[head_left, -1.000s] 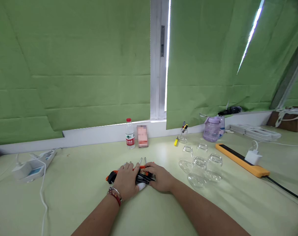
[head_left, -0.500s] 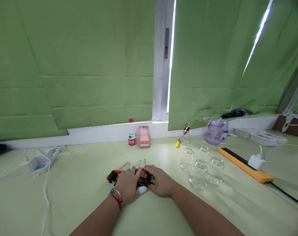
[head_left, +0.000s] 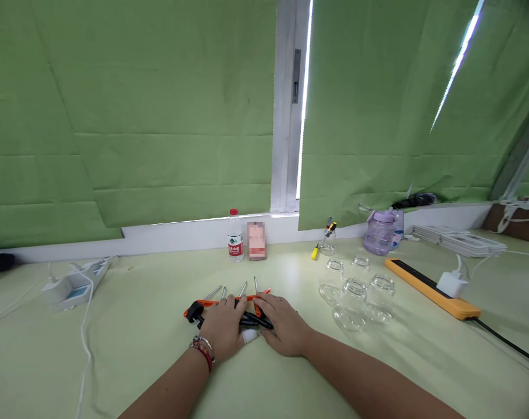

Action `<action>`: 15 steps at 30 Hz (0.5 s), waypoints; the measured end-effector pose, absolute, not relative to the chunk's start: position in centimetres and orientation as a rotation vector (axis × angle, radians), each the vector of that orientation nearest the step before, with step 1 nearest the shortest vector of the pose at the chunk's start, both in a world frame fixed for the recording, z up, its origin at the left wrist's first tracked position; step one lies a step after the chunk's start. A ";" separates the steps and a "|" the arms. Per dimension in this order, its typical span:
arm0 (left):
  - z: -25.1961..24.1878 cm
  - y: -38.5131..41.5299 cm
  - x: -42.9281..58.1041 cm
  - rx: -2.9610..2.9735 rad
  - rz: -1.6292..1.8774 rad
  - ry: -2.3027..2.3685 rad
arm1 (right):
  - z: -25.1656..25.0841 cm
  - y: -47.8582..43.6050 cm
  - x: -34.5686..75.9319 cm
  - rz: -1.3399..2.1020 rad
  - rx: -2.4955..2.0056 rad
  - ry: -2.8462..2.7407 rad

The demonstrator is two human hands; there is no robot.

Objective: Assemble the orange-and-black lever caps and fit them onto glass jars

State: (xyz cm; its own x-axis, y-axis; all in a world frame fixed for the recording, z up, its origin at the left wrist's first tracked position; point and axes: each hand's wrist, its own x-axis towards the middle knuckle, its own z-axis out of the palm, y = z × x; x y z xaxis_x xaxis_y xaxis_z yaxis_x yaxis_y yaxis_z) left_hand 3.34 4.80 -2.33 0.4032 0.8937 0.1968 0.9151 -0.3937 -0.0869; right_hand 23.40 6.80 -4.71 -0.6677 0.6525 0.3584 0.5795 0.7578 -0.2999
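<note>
Lettering on the bottle label, centre of the frame.
The clear bottle (head_left: 235,224), red-capped and standing left of the window frame's foot, bears a label (head_left: 235,247) with a green mountain-like emblem on white above a red band; of the white Chinese characters on that band, 山 can be made out, the others being too small to read with certainty. On the pink pack (head_left: 257,241) just to its right, any print is pixelated and unreadable.

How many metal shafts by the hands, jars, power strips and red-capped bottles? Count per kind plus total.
Metal shafts: 4
Jars: 5
Power strips: 2
Red-capped bottles: 1
Total: 12
</note>
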 end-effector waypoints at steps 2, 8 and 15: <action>-2.3 4.6 3.5 -2.457 -0.141 -1.622 | -4.6 6.1 23.7 0.220 -0.931 -2.519; -1.6 3.8 3.8 -2.421 -0.069 -1.678 | -4.4 4.8 24.1 0.225 -0.901 -2.532; -1.1 3.9 3.5 -2.415 -0.082 -1.744 | -4.4 4.9 24.1 0.251 -0.969 -2.517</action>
